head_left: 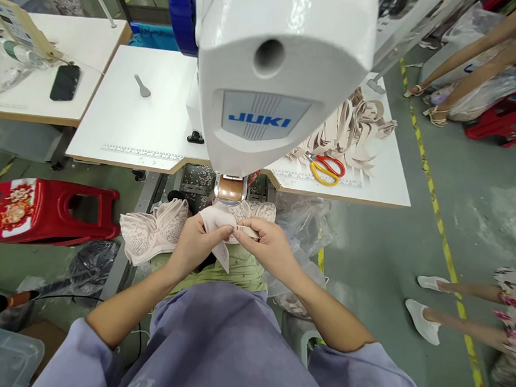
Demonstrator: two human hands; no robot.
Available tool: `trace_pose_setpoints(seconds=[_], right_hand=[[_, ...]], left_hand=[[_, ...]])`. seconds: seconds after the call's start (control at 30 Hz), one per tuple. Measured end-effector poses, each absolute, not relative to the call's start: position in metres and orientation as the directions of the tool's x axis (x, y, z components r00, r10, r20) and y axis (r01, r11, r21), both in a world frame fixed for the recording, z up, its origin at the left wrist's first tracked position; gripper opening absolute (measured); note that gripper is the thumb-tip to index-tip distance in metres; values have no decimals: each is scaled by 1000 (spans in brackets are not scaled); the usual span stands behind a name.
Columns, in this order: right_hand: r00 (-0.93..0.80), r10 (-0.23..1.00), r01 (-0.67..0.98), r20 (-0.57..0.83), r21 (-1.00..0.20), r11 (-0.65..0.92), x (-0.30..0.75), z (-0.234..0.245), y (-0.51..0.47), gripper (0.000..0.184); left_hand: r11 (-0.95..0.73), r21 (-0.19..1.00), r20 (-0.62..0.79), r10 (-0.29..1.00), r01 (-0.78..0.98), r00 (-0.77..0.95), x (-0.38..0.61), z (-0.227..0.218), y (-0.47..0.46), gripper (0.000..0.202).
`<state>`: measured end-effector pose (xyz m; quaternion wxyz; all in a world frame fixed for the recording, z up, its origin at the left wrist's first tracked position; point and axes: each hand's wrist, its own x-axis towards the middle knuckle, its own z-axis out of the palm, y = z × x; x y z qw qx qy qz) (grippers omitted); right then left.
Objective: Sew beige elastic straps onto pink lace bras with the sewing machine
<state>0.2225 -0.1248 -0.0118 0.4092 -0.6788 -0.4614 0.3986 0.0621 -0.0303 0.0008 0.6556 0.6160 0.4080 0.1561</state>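
Note:
Below the head of a white JUKI sewing machine [261, 120], both my hands meet over my lap. My left hand [196, 242] is closed on the pale pink wing of a bra [220, 217], thumb on top. Pinched in my right hand [270, 245] is a pale strap [248, 232], its end touching the fabric at my left fingertips. A lace cup [259, 210] shows just behind my right fingers. To the left of my left hand lies a stack of lace bras [154, 229]. My fingers hide the exact spot where strap and wing meet.
On the table's right side are a heap of beige straps [350, 129] and red-and-yellow-handled scissors [325, 168]. A grey spoon-shaped tool [142, 87] lies left. A red stool [47, 211] stands at the left; plastic bags [303, 230] hang beside my right arm. Other people's legs [477, 72] appear at right.

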Motion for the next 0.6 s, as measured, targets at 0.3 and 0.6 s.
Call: trace_pose_setpoints(seconds=[0.3,0.6], right_hand=[[-43,934,-97,-356,-928,-358,253,23,-94,24],[-164,963,612,-213,-788,-70,277,56,-37,14]], left_hand=[[157,988,-132,825,2,549,30,-45,-52,93],[-426,903,270,652,47,709,27,-16,10,88]])
